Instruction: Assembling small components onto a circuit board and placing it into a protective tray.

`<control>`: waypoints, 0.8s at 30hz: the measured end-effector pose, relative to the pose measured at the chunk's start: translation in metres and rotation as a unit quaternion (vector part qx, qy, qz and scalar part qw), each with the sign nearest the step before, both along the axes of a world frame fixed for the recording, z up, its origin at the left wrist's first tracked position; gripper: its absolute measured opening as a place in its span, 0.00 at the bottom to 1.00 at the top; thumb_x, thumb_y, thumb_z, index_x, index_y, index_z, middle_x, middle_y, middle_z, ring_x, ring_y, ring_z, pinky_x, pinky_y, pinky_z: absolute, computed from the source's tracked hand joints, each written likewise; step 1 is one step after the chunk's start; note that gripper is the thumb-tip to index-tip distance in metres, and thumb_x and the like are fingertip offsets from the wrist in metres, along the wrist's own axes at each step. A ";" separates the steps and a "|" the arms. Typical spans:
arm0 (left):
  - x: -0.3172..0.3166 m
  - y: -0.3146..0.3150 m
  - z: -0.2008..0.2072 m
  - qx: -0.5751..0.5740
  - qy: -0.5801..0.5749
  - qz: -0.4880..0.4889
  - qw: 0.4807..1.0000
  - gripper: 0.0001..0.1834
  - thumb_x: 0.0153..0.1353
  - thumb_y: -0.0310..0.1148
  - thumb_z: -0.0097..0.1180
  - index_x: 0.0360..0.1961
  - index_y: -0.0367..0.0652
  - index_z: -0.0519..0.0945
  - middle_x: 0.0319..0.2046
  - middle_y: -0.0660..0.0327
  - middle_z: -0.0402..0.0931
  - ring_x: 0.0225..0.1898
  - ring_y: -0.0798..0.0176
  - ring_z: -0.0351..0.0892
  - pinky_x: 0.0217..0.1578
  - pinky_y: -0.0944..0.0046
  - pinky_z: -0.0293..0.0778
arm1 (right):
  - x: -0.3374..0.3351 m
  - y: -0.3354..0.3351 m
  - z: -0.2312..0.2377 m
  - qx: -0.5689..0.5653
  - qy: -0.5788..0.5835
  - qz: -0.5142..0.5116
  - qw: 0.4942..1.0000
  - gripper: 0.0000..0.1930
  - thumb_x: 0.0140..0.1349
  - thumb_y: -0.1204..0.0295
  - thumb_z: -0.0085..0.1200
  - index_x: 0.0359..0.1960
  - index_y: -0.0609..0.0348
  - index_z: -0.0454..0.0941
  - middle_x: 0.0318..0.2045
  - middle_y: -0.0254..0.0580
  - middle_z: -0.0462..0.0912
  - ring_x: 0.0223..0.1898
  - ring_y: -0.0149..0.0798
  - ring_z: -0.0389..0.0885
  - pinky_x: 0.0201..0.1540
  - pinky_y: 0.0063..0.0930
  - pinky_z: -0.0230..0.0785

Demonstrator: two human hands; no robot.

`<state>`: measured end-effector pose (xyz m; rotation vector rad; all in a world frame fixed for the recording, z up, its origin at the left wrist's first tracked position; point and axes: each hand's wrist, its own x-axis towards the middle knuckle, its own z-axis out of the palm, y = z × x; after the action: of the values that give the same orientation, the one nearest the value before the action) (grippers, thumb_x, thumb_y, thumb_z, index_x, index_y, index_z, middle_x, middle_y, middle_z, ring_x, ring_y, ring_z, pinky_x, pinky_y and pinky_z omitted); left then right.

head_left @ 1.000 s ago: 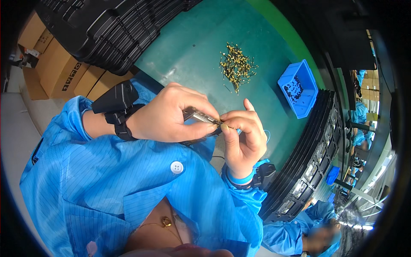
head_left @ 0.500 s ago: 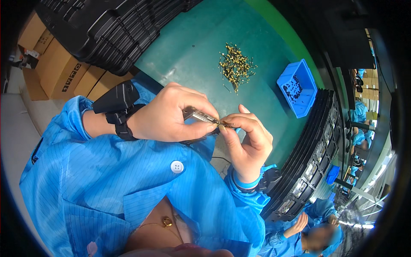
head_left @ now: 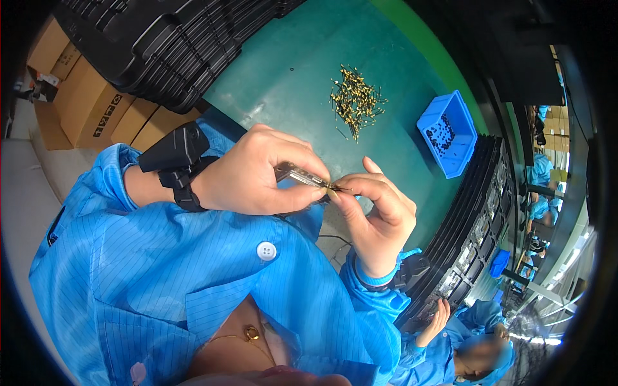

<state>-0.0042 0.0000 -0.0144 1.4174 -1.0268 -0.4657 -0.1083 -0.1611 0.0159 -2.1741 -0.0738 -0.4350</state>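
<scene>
My left hand (head_left: 257, 170) grips a small flat part with a dark and silvery face (head_left: 302, 175) between thumb and fingers, in front of my chest. At that part's right end the thumb and forefinger of my right hand (head_left: 380, 215) are pinched together. They hold a tiny thin dark piece with a gold-coloured spot (head_left: 336, 188), whose kind is too small to make out. Both sets of fingertips nearly touch. Beyond my hands, a loose pile of small black and gold pin-like pieces (head_left: 356, 103) lies on the green table mat (head_left: 283, 77).
A blue bin (head_left: 449, 157) with small dark bits stands on the right. Stacked black trays (head_left: 174, 51) rise at the far left, and more black trays holding parts (head_left: 460, 257) line the right. Cardboard boxes (head_left: 90, 96) stand left. A co-worker's hand (head_left: 436, 323) shows at lower right.
My right hand has shifted slightly to the right, its fingers still pinched at the part's end. My left hand stays nearly still. The co-worker's hand has moved left and up.
</scene>
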 end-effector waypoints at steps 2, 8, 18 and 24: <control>0.000 0.000 0.000 -0.004 -0.003 -0.001 1.000 0.06 0.46 0.27 0.59 0.27 0.37 0.80 0.23 0.56 0.77 0.23 0.62 0.77 0.22 0.68 0.68 | 0.000 0.000 0.001 0.000 0.001 0.001 1.000 0.07 0.45 0.78 0.61 0.27 0.57 0.78 0.25 0.35 0.80 0.31 0.35 0.81 0.52 0.45 0.64; -0.002 -0.002 -0.005 -0.057 -0.014 0.019 0.998 0.07 0.44 0.26 0.58 0.28 0.37 0.79 0.20 0.59 0.76 0.18 0.69 0.72 0.17 0.71 0.64 | -0.001 0.001 0.002 -0.004 0.000 0.002 1.000 0.07 0.45 0.79 0.61 0.26 0.56 0.78 0.25 0.35 0.81 0.31 0.35 0.81 0.53 0.45 0.63; 0.000 0.000 0.003 -0.026 -0.022 -0.014 0.999 0.05 0.46 0.26 0.59 0.26 0.38 0.79 0.21 0.58 0.76 0.21 0.63 0.76 0.20 0.67 0.67 | -0.004 0.001 0.007 -0.001 -0.011 0.009 1.000 0.08 0.43 0.81 0.61 0.27 0.57 0.78 0.25 0.36 0.81 0.31 0.36 0.81 0.55 0.47 0.60; 0.011 -0.003 -0.003 0.022 0.040 -0.045 0.998 0.06 0.48 0.27 0.58 0.28 0.36 0.80 0.22 0.59 0.77 0.24 0.68 0.75 0.24 0.70 0.68 | 0.004 0.000 -0.003 0.038 0.045 -0.029 0.998 0.08 0.45 0.80 0.61 0.28 0.58 0.78 0.24 0.36 0.80 0.29 0.35 0.80 0.52 0.43 0.63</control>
<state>0.0068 -0.0027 -0.0171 1.3845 -1.0236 -0.6094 -0.1047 -0.1616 0.0131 -2.1218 0.0536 -0.3662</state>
